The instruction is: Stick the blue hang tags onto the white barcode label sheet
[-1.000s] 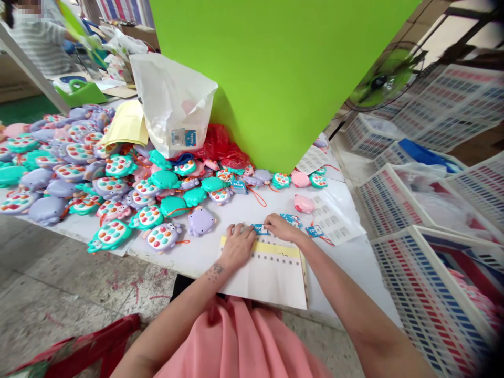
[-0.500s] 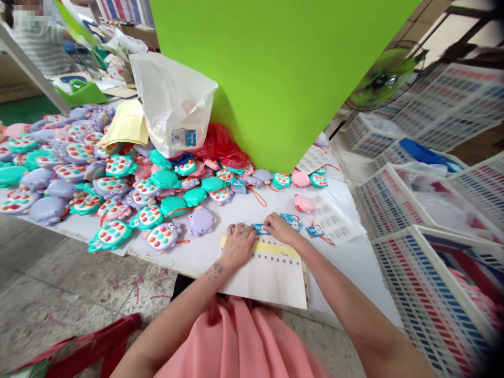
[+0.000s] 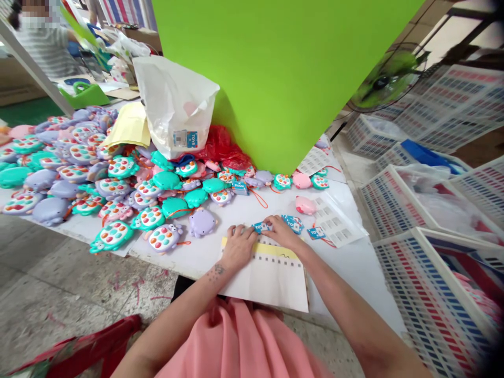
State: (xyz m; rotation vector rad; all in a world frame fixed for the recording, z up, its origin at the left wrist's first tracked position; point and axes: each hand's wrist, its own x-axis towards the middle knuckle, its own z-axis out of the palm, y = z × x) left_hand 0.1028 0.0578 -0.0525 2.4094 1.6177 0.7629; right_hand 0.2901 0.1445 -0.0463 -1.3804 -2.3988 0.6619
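My left hand [image 3: 239, 247] lies on the left part of a sheet of small printed labels [image 3: 271, 278] with a yellow strip, its fingers stretched toward the far edge. Beside it, my right hand [image 3: 280, 231] pinches a blue "TOYS" card tag [image 3: 260, 227] just beyond that edge. More blue tags [image 3: 292, 223] lie right behind the right hand. A separate tag with an orange cord [image 3: 315, 233] rests farther right, near a pink animal toy [image 3: 305, 205]. Closest to my left hand is a lilac toy [image 3: 202, 222].
A big heap of turquoise, lilac and pink toys [image 3: 112, 186] covers the table's left. Behind stand a white plastic bag [image 3: 175, 105] and a green panel [image 3: 275, 79]. Another label sheet [image 3: 338, 223] lies at right, beside plastic crates [image 3: 429, 294]. A person [image 3: 47, 47] is at far left.
The view has shifted very slightly. Both hands stay at the far edge of the label sheet, with the right fingers moved a little on the blue tag.
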